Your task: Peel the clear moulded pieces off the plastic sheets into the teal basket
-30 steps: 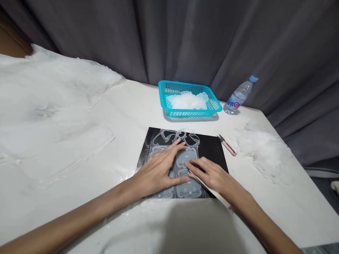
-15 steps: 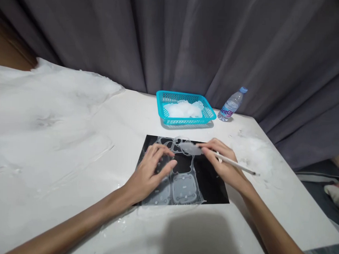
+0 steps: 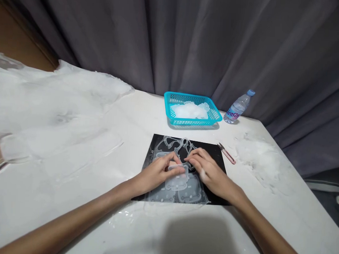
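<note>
Two hands (image 3: 152, 173) (image 3: 214, 178), left pinching plastic piece (image 3: 176, 183), bottle label (image 3: 233, 113) showing "ante"

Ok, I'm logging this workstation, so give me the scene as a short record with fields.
Left hand: pinching a translucent piece
Right hand: fingers bunched close by; grip unclear
Black sheet: under both hands, bearing more clear plastic
Blue basket: holds whitish pieces
Bottle: stands right of the basket
Pink-handled snips: lie by the black sheet's right edge

Wht tbl (image 3: 143, 230) holds blk mat (image 3: 217, 154), blue bskt (image 3: 193, 122), btl (image 3: 238, 108), pink snips (image 3: 227, 154), plastic sheets (image 3: 62, 97).
</note>
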### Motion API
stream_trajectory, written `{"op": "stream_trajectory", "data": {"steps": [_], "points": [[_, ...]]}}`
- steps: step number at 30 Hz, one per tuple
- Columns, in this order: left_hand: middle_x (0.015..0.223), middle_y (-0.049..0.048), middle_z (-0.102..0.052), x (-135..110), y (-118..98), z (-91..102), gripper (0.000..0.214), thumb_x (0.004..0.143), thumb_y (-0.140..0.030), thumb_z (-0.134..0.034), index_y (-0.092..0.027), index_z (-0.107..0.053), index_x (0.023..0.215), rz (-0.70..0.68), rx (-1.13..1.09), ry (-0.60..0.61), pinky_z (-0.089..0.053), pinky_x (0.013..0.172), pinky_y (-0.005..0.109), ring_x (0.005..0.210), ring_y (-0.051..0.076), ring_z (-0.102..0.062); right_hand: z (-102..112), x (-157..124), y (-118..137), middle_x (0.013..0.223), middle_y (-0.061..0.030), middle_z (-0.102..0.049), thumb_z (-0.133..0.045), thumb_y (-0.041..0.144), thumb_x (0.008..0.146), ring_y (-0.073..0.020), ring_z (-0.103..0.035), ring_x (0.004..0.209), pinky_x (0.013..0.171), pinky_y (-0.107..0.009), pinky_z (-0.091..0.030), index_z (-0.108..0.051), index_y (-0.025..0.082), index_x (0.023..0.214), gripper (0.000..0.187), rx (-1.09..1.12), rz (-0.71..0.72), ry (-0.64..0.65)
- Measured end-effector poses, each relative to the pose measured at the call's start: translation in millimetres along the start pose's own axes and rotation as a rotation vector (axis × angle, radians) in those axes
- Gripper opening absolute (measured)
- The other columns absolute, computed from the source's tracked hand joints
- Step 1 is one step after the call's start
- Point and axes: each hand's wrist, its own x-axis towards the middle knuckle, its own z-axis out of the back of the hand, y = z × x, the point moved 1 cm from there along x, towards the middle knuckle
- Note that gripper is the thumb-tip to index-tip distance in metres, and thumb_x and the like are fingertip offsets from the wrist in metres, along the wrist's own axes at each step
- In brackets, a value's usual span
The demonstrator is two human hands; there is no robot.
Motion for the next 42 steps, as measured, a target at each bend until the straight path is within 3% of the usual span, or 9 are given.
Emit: {"op": "stream_trajectory", "data": {"steps": [5,8,13,15,22,28,32,38,42], "points": [[0.089,0.0004,-0.078,0,2,-0.2,0.021,0.099,-0.039,-0.062,-0.023,-0.051,0.095,-0.105,0.022,-0.005,-0.051,0.078,0.03,0.087,0.019,-0.073,-17,6,8,0.101,-0.004,-0.06,-0.045,0.021,0.108,-0.0177,-0.061,0.091,0.085,-0.031,-0.048,-0.06,0.021,0.097,0.019,0.046,-0.067,0.074],[0.083,-0.0011,-0.075,-2,5,-3.6,0.017,0.103,-0.036,-0.056,-0.022,-0.051,0.094,-0.165,0.235,-0.073,-0.053,0.068,0.026,0.077,0.018,-0.073,-16,7,9,0.097,-0.0008,-0.061,-0.052,0.027,0.106,-0.016,-0.061,0.087,0.081,-0.028,-0.045,-0.057,0.023,0.092,0.016,0.061,-0.117,0.052],[0.091,0.0067,-0.078,-22,5,-30.7,0.015,0.103,-0.01,-0.05,-0.02,-0.06,0.101,-0.795,0.854,-0.164,-0.058,0.069,0.029,0.079,0.019,-0.075,-19,16,-8,0.103,-0.0048,-0.064,-0.047,0.022,0.106,-0.0199,-0.064,0.086,0.074,-0.03,-0.044,-0.058,0.021,0.096,0.015,-0.271,-0.289,-0.055],[0.101,0.0096,-0.079,-29,5,-36.4,0.016,0.102,-0.007,-0.051,-0.02,-0.06,0.101,-0.942,0.865,-0.138,-0.06,0.074,0.03,0.086,0.02,-0.076,-17,19,-17,0.104,-0.0076,-0.065,-0.047,0.018,0.103,-0.0229,-0.065,0.087,0.072,-0.032,-0.043,-0.06,0.02,0.098,0.014,-0.386,-0.367,-0.093],[0.068,-0.0044,-0.067,-9,3,-4.5,0.026,0.104,-0.046,-0.058,-0.021,-0.053,0.099,-0.08,-0.048,-0.16,-0.032,0.046,0.02,0.049,0.008,-0.048,6,5,-11,0.115,-0.0096,-0.061,-0.047,0.03,0.107,-0.0247,-0.065,0.103,0.086,-0.035,-0.048,-0.066,0.021,0.115,0.023,-0.207,-0.252,-0.297],[0.063,-0.0045,-0.063,-4,2,-6.3,0.036,0.094,-0.053,-0.072,-0.02,-0.057,0.096,-0.002,-0.301,-0.118,-0.029,0.047,0.02,0.048,0.008,-0.046,-4,-5,12,0.088,-0.001,-0.065,-0.066,0.033,0.1,-0.017,-0.062,0.082,0.074,-0.029,-0.046,-0.072,0.024,0.097,0.011,0.249,-0.163,-0.145],[0.075,0.0003,-0.069,-1,1,-10.6,0.042,0.093,-0.059,-0.069,-0.018,-0.064,0.095,0.072,-0.575,-0.13,-0.047,0.061,0.023,0.063,0.012,-0.061,-9,-5,14,0.08,0.0019,-0.063,-0.069,0.031,0.097,-0.0129,-0.051,0.067,0.064,-0.028,-0.039,-0.07,0.023,0.088,0.012,0.394,-0.208,-0.177],[0.105,0.0189,-0.078,1,-4,-11.1,0.081,0.101,-0.076,-0.033,-0.006,-0.069,0.118,0.206,-1.074,0.27,-0.053,0.1,0.04,0.099,0.027,-0.074,-15,-1,14,0.081,0.0011,-0.064,-0.069,0.03,0.098,-0.0142,-0.052,0.071,0.067,-0.029,-0.04,-0.074,0.023,0.093,0.01,0.396,-0.202,-0.2],[0.112,0.023,-0.077,0,-2,-10.0,0.084,0.104,-0.073,-0.027,-0.002,-0.069,0.124,0.202,-1.149,0.332,-0.052,0.104,0.042,0.101,0.028,-0.075,-15,-1,14,0.086,-0.0004,-0.069,-0.068,0.028,0.098,-0.0153,-0.053,0.073,0.069,-0.03,-0.041,-0.075,0.023,0.095,0.009,0.265,-0.175,-0.213]]}}
